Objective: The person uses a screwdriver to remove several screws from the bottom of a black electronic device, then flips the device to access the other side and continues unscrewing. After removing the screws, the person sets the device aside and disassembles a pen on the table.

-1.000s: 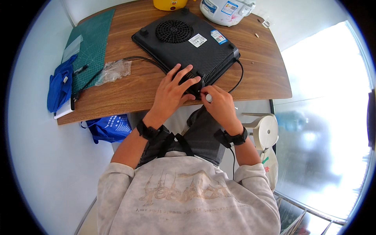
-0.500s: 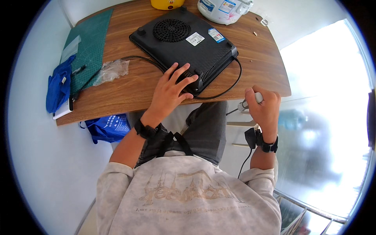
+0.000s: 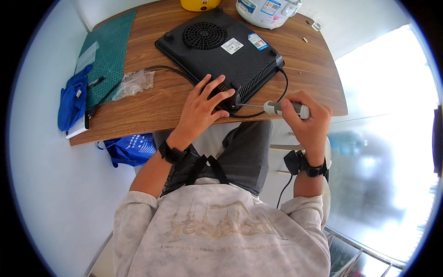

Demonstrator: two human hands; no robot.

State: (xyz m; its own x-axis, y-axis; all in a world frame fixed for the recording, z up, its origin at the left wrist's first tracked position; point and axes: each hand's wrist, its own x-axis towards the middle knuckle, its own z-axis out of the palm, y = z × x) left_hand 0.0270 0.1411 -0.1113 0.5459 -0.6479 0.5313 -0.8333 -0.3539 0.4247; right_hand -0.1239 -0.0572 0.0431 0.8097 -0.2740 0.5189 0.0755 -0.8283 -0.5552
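A black induction cooker (image 3: 210, 62) lies upside down on the wooden table (image 3: 143, 108), its round vent grille and stickers facing up. My left hand (image 3: 198, 104) rests on its near corner with the fingers spread. In my closed right hand (image 3: 309, 122) is a screwdriver (image 3: 273, 108) with a white and grey handle. Its thin shaft points left, and the tip is at the screw in the cooker's near side, close to that corner. Whether the tip sits in the screw head I cannot tell. The cooker's black power cord (image 3: 286, 83) loops around its right side and under the near edge.
A green cutting mat (image 3: 108, 44), a blue cloth bag (image 3: 73, 104) and a crumpled clear plastic bag (image 3: 134, 85) lie at the left. A yellow appliance (image 3: 199, 3) and a white rice cooker (image 3: 263, 16) stand at the back. Small bits lie at the far right.
My right hand has turned the screwdriver from beside the table edge so that its shaft points left and its tip reaches the cooker's corner. My left hand has stayed on the cooker.
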